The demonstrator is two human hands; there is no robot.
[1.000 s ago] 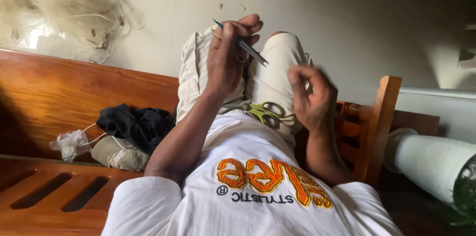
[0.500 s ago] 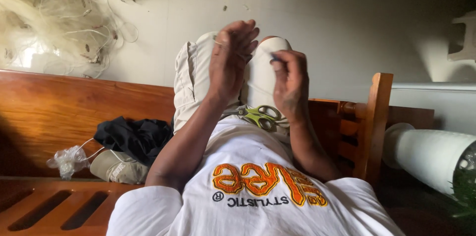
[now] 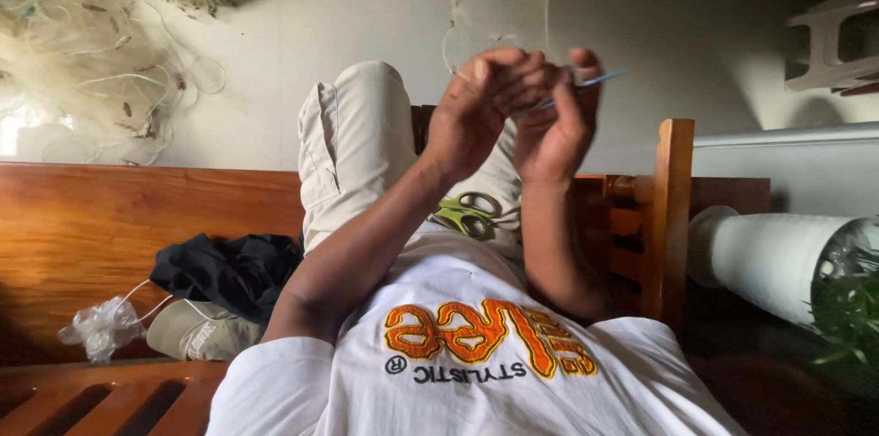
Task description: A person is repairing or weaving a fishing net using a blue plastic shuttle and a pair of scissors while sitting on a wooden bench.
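My left hand (image 3: 481,111) and my right hand (image 3: 558,125) are raised together above my lap, touching each other. A thin blue netting needle (image 3: 600,81) sticks out to the right from the fingers of my right hand. My left fingers are pinched on a fine pale net line (image 3: 449,33) that runs up from the hands toward the fishing net (image 3: 82,60) piled on the floor. Scissors with green and yellow handles (image 3: 467,214) lie in my lap, on my beige trousers (image 3: 352,143).
I sit on a wooden bench (image 3: 110,225) with an armrest post (image 3: 673,216) at the right. On the seat to my left lie a dark cloth (image 3: 229,271), a beige cap (image 3: 197,331) and a crumpled plastic bag (image 3: 96,331). A white cylinder (image 3: 778,262) with a plant is at right.
My right hand came up from my lap and closed against my left hand. The blue needle, earlier in my left fingers, now pokes out from my right hand. The view shifted.
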